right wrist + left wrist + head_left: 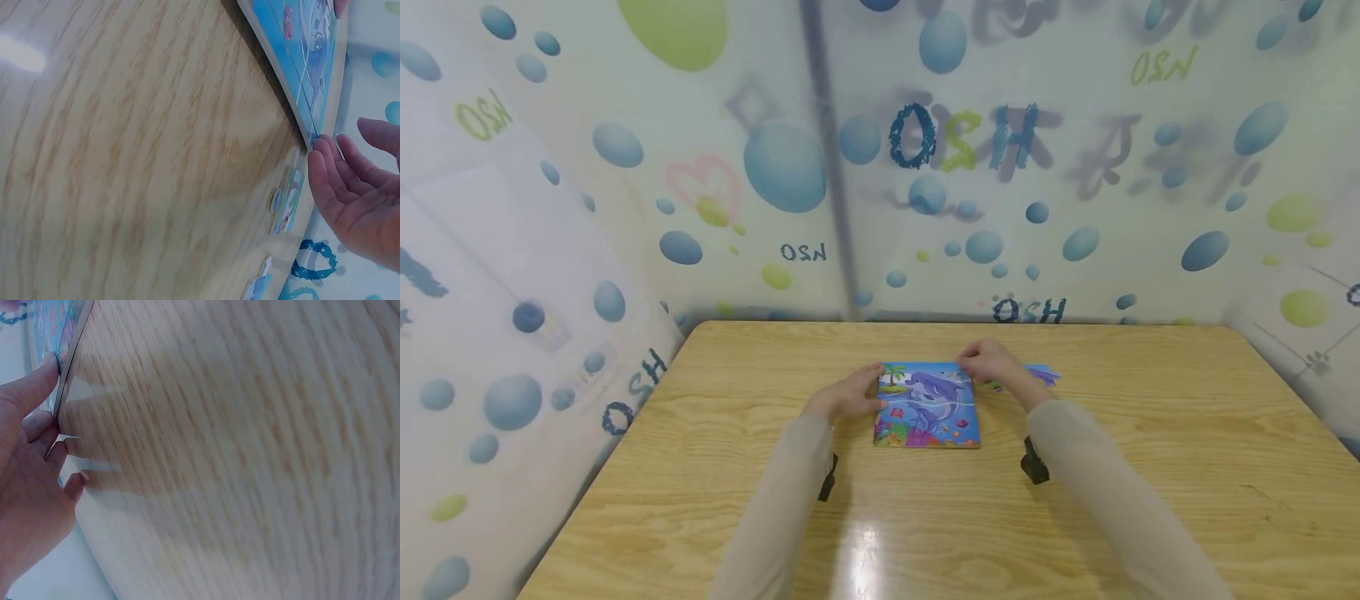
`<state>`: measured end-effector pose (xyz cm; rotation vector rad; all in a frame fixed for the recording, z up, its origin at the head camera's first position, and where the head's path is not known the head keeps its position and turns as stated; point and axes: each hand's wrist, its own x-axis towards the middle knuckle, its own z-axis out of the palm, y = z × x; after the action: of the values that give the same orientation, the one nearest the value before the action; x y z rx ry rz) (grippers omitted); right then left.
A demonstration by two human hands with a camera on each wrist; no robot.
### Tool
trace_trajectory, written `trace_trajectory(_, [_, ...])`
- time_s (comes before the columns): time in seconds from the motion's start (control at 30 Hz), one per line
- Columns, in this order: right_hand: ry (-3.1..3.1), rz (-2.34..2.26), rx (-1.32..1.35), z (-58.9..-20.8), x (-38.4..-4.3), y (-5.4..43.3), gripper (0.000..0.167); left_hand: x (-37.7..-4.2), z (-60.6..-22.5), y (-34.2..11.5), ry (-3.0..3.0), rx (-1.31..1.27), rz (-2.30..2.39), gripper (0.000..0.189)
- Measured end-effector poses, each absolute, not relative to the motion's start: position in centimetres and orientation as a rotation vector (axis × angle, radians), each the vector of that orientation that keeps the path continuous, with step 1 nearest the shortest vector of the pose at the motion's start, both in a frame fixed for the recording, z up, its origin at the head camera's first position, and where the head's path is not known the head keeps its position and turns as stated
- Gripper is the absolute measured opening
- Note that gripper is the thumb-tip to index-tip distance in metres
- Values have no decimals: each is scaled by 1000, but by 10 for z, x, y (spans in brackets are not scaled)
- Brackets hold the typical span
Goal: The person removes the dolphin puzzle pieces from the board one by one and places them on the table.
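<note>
A square jigsaw puzzle (925, 408) with dolphins, a palm tree and sea creatures lies on the wooden table. My left hand (848, 395) rests along its left side. In the left wrist view the thumb (45, 378) touches the puzzle's edge, and the other fingertips line up beside it, slightly bent. At the far right corner, my right hand (996, 367) touches the puzzle with its fingertips. The right wrist view shows those fingers (325, 169) gathered at the corner, with the thumb standing apart from them.
Loose puzzle pieces (1043, 375) lie right of the puzzle, partly behind my right forearm; the right wrist view also catches pieces (289, 200) near the corner. The table (715, 467) ends at a patterned curtain (880, 250) at the back. Black straps (1035, 461) sit on both wrists.
</note>
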<state>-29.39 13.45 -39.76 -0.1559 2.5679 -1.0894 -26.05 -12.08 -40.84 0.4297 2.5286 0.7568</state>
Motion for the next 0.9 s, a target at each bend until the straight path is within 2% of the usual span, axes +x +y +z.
trace_trajectory(0.53, [2555,-1064,-174,-400,-292,129,39,-259,-410,-120,2516,395,777,67])
trace_trajectory(0.9, [2576,-1103,-173,-402,-296,128,35,-258,-407,-121,2513,395,792,67])
